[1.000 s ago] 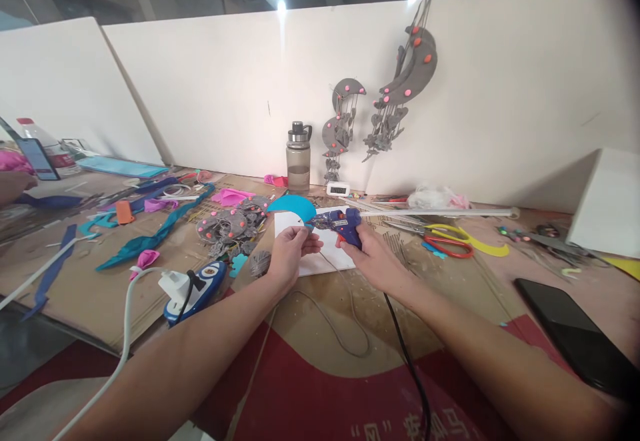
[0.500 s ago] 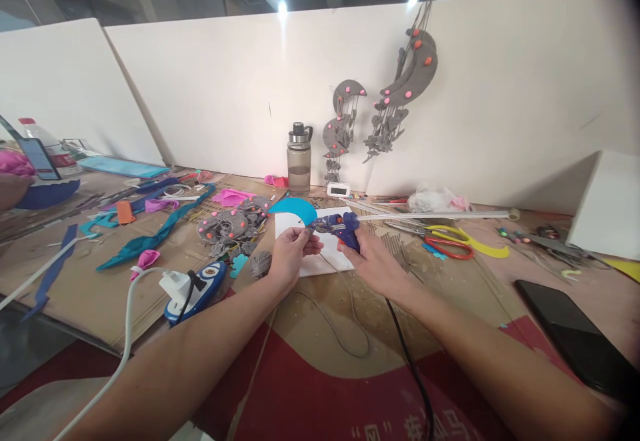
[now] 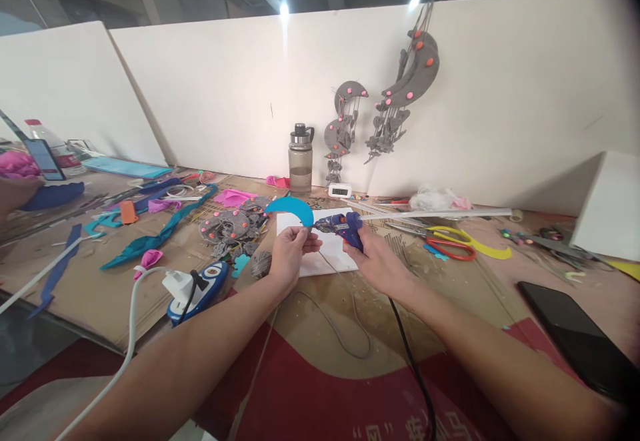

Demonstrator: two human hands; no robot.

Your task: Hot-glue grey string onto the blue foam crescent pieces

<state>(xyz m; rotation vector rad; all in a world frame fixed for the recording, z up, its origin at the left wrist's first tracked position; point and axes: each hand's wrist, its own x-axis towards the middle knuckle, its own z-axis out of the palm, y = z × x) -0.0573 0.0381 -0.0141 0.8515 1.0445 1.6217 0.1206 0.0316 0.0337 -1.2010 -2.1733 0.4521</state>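
Observation:
My left hand [image 3: 290,254] pinches the end of a blue crescent-shaped cutout [image 3: 291,207], holding it upright over a white sheet [image 3: 325,257]. My right hand [image 3: 377,261] grips a blue hot glue gun [image 3: 343,225], its nozzle pointing left at the crescent's lower tip beside my left fingers. The gun's black cord [image 3: 410,354] trails back toward me across the table. A thin grey string [image 3: 345,334] loops on the cardboard below the sheet.
Grey felt pieces with pink dots [image 3: 230,226] lie left of the sheet. A water bottle [image 3: 300,159] and grey crescent mobiles [image 3: 405,81] stand against the white wall. Scissors [image 3: 447,244], a long glue stick [image 3: 440,213], a black phone [image 3: 580,341], a power plug [image 3: 180,286]. Another person's hand [image 3: 15,194] far left.
The blue crescent has turned from lying flat behind my hand to standing more upright. The view shifted slightly right; both hands stay together at the sheet.

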